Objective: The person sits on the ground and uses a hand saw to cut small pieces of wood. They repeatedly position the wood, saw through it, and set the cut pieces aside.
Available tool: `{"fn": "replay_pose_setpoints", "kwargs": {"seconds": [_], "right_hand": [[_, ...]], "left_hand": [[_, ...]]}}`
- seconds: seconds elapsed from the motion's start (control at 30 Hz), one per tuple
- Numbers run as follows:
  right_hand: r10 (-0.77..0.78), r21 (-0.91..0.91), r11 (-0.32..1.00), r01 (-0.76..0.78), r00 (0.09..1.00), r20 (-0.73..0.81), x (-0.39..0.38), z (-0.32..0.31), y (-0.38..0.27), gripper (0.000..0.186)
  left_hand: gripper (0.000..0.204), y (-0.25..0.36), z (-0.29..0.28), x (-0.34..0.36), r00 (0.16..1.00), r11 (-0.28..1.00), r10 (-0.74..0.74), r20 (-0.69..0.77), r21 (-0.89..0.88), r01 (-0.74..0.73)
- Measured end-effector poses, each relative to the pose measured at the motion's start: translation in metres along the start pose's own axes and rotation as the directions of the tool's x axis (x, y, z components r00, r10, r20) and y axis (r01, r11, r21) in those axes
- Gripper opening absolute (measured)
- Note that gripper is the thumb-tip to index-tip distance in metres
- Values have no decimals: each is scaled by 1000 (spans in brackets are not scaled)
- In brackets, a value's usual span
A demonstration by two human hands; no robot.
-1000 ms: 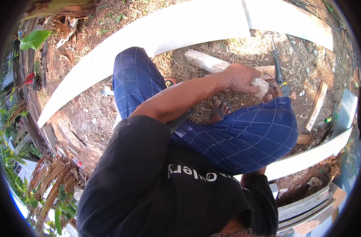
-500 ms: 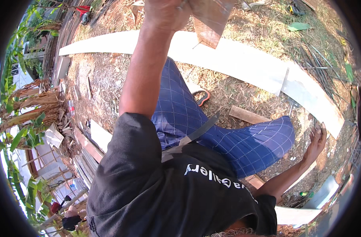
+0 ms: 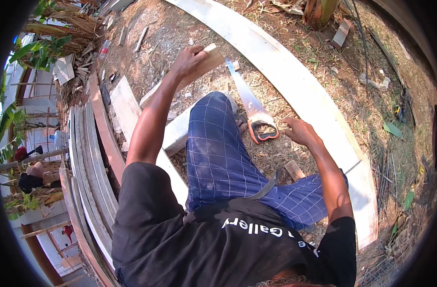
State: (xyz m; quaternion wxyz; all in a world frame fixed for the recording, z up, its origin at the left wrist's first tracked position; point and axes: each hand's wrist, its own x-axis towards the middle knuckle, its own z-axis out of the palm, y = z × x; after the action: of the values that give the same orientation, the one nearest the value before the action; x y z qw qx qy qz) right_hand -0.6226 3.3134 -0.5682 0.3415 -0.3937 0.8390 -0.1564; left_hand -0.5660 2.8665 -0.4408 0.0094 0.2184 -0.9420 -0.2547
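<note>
My left hand (image 3: 193, 61) is closed on the end of a short wooden board (image 3: 206, 67), held above the ground left of my raised knee. A handsaw (image 3: 249, 103) lies on the dry grass between that board and the long pale plank (image 3: 295, 71). Its orange-and-black handle points back toward me, and the tip of its blade is near a small wood block (image 3: 235, 65). My right hand (image 3: 300, 131) hovers just right of the saw handle, fingers apart and slightly bent, with nothing in them.
Several long boards (image 3: 91, 138) lie stacked at the left, with a pale board (image 3: 125, 103) beside them. A pale wooden beam (image 3: 177, 129) is next to my left leg. Banana stems (image 3: 319, 12) stand at the far side. Thin rods (image 3: 383, 172) lie at the right.
My left hand has come down from the top of the view with the board. My right hand has moved from the plank's right end toward the saw handle. The view has turned.
</note>
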Motion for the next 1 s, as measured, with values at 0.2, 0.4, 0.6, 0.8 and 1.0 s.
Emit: {"fn": "replay_pose_setpoints", "kwargs": {"seconds": [0.2, 0.4, 0.6, 0.8, 1.0], "right_hand": [[-84, -211, 974, 87, 996, 21, 98, 147, 8, 23], [-168, -398, 908, 132, 984, -56, 96, 204, -13, 20], [-148, 158, 974, 160, 985, -87, 80, 131, -49, 23], [38, 501, 819, 280, 845, -533, 24, 27, -125, 28], [-28, 492, 773, 401, 796, -604, -24, 38, -165, 23]], "left_hand": [[60, -70, 95, -50, 988, 995, -98, 119, -12, 100], [61, -89, 137, -85, 992, 992, -127, 19, 27, 127], [62, -79, 130, -85, 981, 983, -182, 64, 2, 182], [60, -76, 109, -70, 942, 961, -266, 203, -23, 276], [56, -126, 128, -37, 911, 936, -143, 387, -247, 252]]}}
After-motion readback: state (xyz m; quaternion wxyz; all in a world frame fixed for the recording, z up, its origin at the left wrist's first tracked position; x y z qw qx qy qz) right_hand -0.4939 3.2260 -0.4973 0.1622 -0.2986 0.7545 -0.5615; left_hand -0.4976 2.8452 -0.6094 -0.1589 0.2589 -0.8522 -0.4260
